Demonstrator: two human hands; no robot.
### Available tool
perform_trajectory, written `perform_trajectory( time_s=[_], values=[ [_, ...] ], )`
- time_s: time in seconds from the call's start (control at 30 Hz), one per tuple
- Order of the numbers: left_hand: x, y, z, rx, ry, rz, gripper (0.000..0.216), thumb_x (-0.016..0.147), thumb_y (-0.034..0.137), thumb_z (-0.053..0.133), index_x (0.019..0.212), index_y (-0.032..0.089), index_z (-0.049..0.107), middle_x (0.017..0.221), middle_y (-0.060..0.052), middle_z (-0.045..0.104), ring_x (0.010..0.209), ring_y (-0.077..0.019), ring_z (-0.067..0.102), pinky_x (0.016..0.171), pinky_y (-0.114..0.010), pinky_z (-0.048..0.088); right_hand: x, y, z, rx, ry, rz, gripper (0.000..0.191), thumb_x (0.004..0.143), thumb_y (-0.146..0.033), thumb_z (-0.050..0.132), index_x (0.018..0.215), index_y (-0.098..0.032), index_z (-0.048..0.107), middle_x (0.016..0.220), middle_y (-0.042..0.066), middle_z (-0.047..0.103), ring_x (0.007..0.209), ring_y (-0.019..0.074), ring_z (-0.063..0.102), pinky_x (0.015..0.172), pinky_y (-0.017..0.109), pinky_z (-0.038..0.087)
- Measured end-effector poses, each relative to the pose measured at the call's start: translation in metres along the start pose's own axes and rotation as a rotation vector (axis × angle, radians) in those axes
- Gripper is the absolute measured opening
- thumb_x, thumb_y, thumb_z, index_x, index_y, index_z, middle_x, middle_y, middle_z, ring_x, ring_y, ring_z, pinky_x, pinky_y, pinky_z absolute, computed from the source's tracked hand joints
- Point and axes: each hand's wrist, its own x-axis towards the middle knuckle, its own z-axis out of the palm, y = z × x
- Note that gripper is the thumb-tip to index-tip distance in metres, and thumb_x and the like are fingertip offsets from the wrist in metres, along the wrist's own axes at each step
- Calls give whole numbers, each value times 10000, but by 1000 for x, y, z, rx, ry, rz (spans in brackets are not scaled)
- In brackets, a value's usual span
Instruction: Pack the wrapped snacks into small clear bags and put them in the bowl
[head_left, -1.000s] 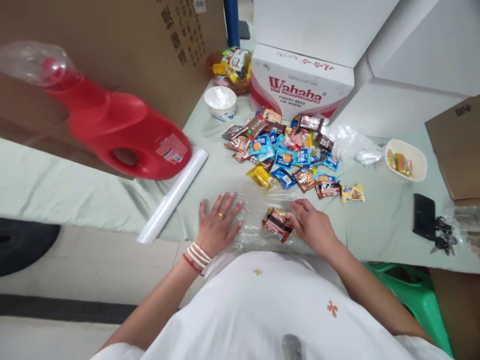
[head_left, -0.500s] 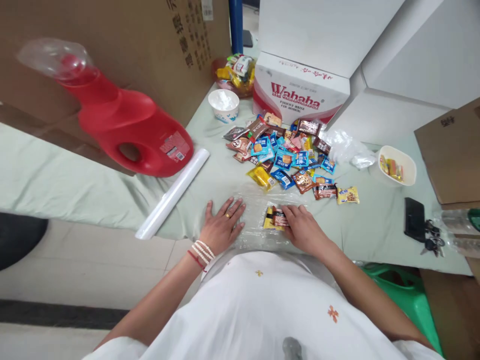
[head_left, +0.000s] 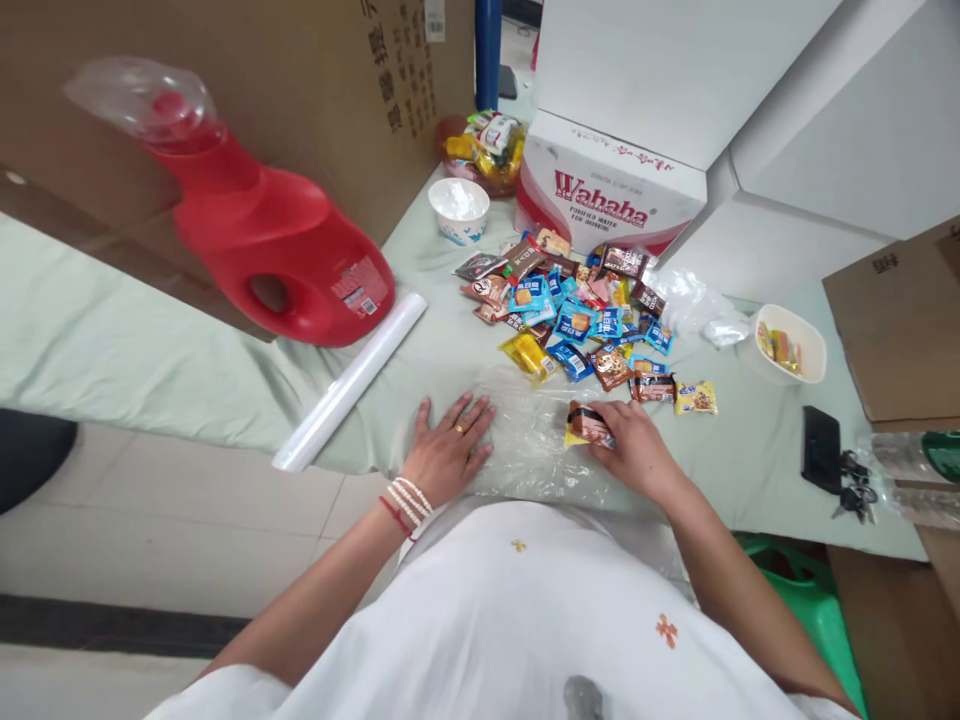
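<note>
A clear plastic sheet [head_left: 534, 452] lies on the pale green cloth at the near table edge. My left hand [head_left: 452, 448] rests flat on its left side, fingers spread, a ring on one finger. My right hand [head_left: 631, 447] grips a small stack of wrapped snacks [head_left: 588, 425], a brown packet over a yellow one, on the sheet's right part. Just beyond the sheet spreads a pile of snack packets [head_left: 581, 310] in blue, brown, yellow and pink wrappers.
A red jug [head_left: 277, 245] lies on its side at left beside a white roll [head_left: 351, 380]. A Wahaha box [head_left: 607, 195], a paper cup [head_left: 459, 209] and a snack bowl [head_left: 790, 344] stand behind. A black phone [head_left: 818, 435] with keys lies right.
My right hand has gathered the snack packets and shifted them to the right across the plastic sheet. My left hand has stayed flat on the sheet. The camera has tilted slightly.
</note>
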Motion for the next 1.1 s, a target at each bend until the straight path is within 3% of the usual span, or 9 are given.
perform_trajectory(
  time_s=[0.1, 0.23, 0.3, 0.43, 0.5, 0.63, 0.8, 0.97, 1.1],
  values=[
    [0, -2, -1, -1, -5, 11, 560, 1050, 418, 385, 1596, 295, 374, 1638, -118, 411, 1540, -337, 353, 1221, -745, 7, 6, -18, 0, 45, 22, -64, 536, 885, -276, 659, 1404, -171, 575, 1272, 133, 661, 1081, 302, 546, 972, 421, 414],
    [2, -4, -2, 13, -14, 29, 538, 1051, 385, 372, 1582, 303, 403, 1650, -125, 391, 1523, -336, 383, 1222, -736, 25, 25, -53, 24, -39, -59, -118, 512, 926, -264, 622, 1427, -173, 566, 1286, 146, 657, 1147, 332, 523, 977, 457, 419],
    [-1, -7, -6, 20, 0, 39, 536, 1042, 371, 390, 1571, 292, 425, 1657, -132, 378, 1518, -335, 392, 1230, -718, 53, 27, -56, 32, -64, -85, -121, 552, 936, -277, 629, 1467, -163, 529, 1362, 172, 620, 1198, 350, 513, 985, 489, 427],
    [-24, -11, -22, -11, 143, 111, 596, 967, 292, 495, 1559, 263, 427, 1640, -136, 420, 1563, -332, 307, 1258, -669, 120, -6, -24, 29, 75, 56, -210, 667, 945, -384, 671, 1540, -200, 433, 1538, 198, 463, 1297, 357, 482, 1031, 535, 447],
    [-38, -12, -28, -70, 190, 229, 652, 901, 193, 512, 1545, 242, 421, 1596, -141, 487, 1558, -304, 326, 1273, -647, 134, -32, -1, 28, 172, 110, -344, 559, 979, -342, 631, 1500, -217, 471, 1455, 185, 534, 1247, 318, 531, 1018, 501, 479],
    [-53, -12, -22, -85, 69, 409, 542, 863, 125, 540, 1395, 224, 558, 1564, -144, 527, 1504, -303, 425, 1282, -640, 102, -68, 28, 56, 148, -6, -533, 423, 995, -316, 618, 1407, -232, 571, 1395, 154, 606, 1246, 283, 565, 1044, 475, 493],
    [-39, -18, -11, -124, 30, 357, 197, 966, 209, 558, 1097, 242, 702, 1376, -90, 696, 1366, -259, 577, 1273, -579, 175, -67, 34, 90, 229, 124, -488, 215, 1023, -239, 547, 1171, -217, 701, 1240, 144, 695, 1132, 261, 632, 975, 464, 516],
    [-8, -24, -36, -394, -47, 274, 213, 1013, 287, 520, 981, 235, 725, 1084, -71, 784, 1210, -222, 658, 1153, -473, 395, -55, 34, 60, 578, 149, -478, 192, 1043, -255, 531, 1111, -240, 710, 1084, 99, 732, 989, 204, 670, 890, 364, 531],
    [20, -23, -50, -530, -2, 196, 261, 1006, 374, 528, 892, 218, 703, 935, -74, 764, 1066, -225, 672, 1000, -404, 493, -40, 33, 42, 735, 126, -243, 242, 1046, -374, 531, 1006, -218, 711, 909, 59, 720, 850, 183, 657, 799, 306, 508]
  ],
)
